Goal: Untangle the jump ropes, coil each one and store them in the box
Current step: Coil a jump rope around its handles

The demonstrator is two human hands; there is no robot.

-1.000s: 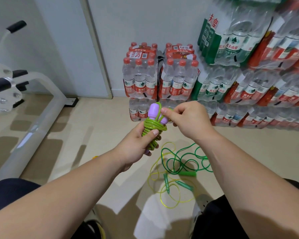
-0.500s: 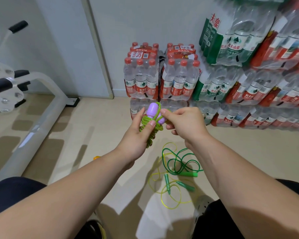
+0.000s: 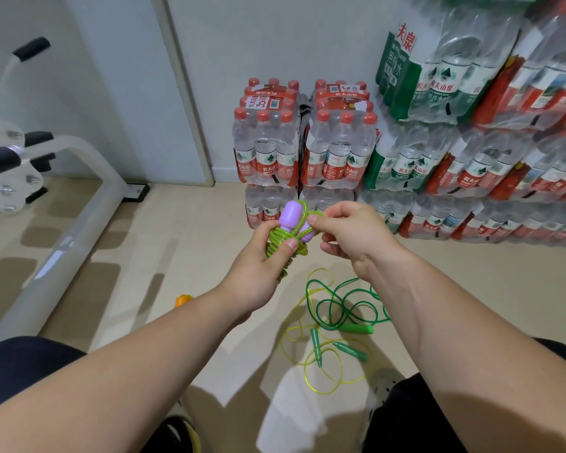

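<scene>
Head: coiled rope (image 3: 276, 237) upright, purple handles (image 3: 291, 215) up.

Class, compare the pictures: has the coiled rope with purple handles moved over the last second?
No. The coiled rope, gripped in the left hand, overlaps the same lower bottle pack as before.

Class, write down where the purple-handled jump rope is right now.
Head view, centre: the left hand grips its coil, the right hand pinches a loop beside the purple handles, above the loose green ropes on the floor.
</scene>
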